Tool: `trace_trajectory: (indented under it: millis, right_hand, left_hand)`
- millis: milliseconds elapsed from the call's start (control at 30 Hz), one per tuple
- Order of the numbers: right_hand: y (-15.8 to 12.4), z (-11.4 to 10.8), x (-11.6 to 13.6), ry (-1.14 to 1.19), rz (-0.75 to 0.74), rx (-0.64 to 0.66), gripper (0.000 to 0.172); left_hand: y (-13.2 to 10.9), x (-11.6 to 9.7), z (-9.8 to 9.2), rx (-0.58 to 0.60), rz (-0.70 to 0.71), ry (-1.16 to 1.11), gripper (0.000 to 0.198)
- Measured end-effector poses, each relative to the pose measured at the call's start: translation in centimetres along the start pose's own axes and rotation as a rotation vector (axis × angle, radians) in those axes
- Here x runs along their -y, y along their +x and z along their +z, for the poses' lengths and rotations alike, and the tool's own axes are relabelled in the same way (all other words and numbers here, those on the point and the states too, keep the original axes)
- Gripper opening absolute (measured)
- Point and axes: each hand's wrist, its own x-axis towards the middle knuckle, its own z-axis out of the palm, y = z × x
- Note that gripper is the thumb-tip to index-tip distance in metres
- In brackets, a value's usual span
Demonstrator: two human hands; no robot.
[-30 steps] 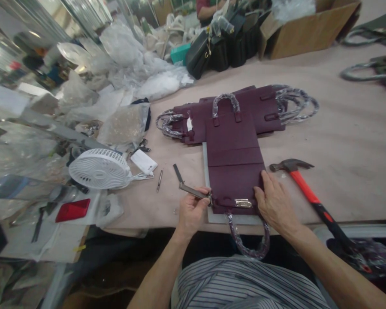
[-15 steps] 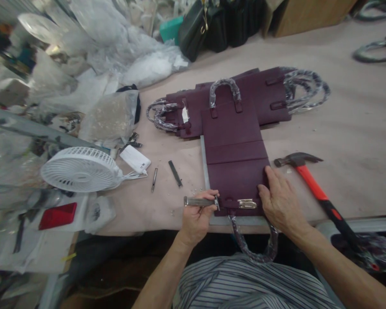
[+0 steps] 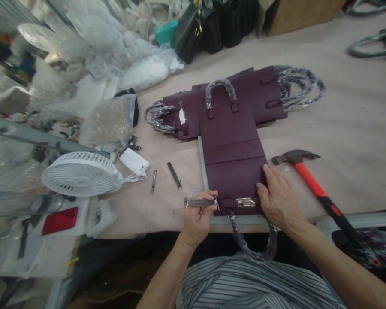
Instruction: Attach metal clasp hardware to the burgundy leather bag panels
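Observation:
A dark purple leather bag piece [image 3: 233,176] lies flat before me, partly on a grey board [image 3: 201,154]. My left hand [image 3: 196,221] is closed around a metal rod-shaped tool [image 3: 193,202] with a flared end, held at the piece's lower left edge. Close to that end is a strap bearing a silver clasp [image 3: 245,202]. My right hand [image 3: 279,201] rests on the piece's right edge, thumb and fingers apart. A plastic-wrapped handle [image 3: 265,256] hangs over the table edge between my arms. To the right lies a hammer [image 3: 309,178] with a red and black grip.
More purple bag pieces [image 3: 270,92] with wrapped handles lie behind. At left are a white fan [image 3: 80,174], a white power bank [image 3: 134,162], a small metal rod [image 3: 153,181] and a dark bar [image 3: 174,174]. Black bags [image 3: 212,32] and a cardboard box [image 3: 302,17] stand at the back.
The view has shifted slightly, so the background sits a little further left. Both hands, the tool and the bag piece keep the same places relative to each other.

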Motion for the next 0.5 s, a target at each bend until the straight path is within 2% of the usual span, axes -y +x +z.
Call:
trace_trajectory:
  millis: [500]
  right_hand:
    - [-0.02, 0.32, -0.20, -0.032, -0.015, -0.015, 0.058]
  left_hand:
    - [-0.18, 0.44, 0.26, 0.020, 0.087, 0.073, 0.009]
